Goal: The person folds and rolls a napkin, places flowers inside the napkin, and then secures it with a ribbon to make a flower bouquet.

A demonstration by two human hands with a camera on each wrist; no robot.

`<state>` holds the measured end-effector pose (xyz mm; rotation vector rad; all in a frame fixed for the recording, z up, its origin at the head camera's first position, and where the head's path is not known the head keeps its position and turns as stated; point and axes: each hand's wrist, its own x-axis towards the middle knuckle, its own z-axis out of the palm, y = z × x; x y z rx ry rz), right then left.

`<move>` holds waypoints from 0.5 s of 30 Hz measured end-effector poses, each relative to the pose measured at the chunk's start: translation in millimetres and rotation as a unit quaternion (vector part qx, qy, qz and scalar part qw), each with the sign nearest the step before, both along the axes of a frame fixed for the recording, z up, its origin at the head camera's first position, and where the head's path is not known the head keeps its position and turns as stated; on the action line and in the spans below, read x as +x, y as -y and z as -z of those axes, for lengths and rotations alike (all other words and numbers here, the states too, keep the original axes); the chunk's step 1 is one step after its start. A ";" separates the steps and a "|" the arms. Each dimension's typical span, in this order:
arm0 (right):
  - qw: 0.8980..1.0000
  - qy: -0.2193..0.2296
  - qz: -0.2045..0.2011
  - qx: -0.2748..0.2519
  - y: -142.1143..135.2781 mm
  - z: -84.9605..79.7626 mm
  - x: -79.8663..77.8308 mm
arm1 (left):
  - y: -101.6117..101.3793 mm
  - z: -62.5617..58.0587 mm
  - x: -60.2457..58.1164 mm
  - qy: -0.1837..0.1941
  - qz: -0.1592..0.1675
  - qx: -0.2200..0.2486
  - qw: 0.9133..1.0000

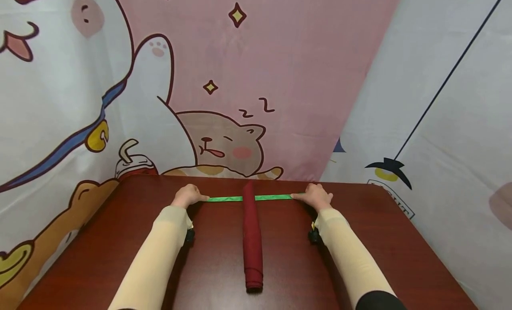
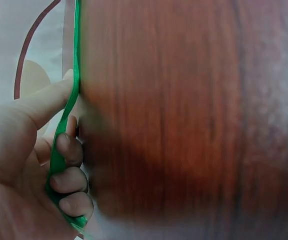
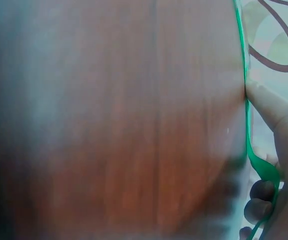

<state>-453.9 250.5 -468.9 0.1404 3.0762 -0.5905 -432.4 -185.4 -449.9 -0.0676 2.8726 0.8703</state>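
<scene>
A green ribbon [image 1: 226, 199] stretches left to right near the table's far edge. It meets the far part of a dark red rolled cloth [image 1: 253, 243], which lies lengthwise toward me; whether it passes under the roll is hard to see. My left hand [image 1: 189, 196] holds one end of the ribbon, its fingers curled round the green strip [image 2: 57, 155] in the left wrist view. At the other end my right hand [image 1: 316, 196] grips the ribbon, and in the right wrist view the strip [image 3: 264, 169] runs along the thumb into the curled fingers.
The reddish-brown wooden table [image 1: 216, 265] spreads under both arms. Behind it hangs a cartoon-printed cloth backdrop [image 1: 296, 78], close to the far edge. Dark devices [image 1: 314, 235] sit at both wrists.
</scene>
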 end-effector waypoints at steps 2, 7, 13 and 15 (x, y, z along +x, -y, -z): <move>1.000 0.000 -0.002 -0.007 -2.1 -1.8 2.3 | -0.7 -1.8 0.5 0.000 0.001 -0.001 1.000; 1.000 -0.001 -0.006 -0.014 -4.2 -2.1 6.5 | 0.1 -1.2 2.1 -0.001 0.008 -0.003 1.000; 1.000 -0.008 -0.009 -0.006 0.7 -2.0 10.0 | 7.4 3.1 7.3 -0.013 0.022 0.009 1.000; 1.000 -0.008 -0.014 -0.004 4.2 -3.5 11.4 | 11.4 4.5 9.4 -0.017 0.023 0.009 1.000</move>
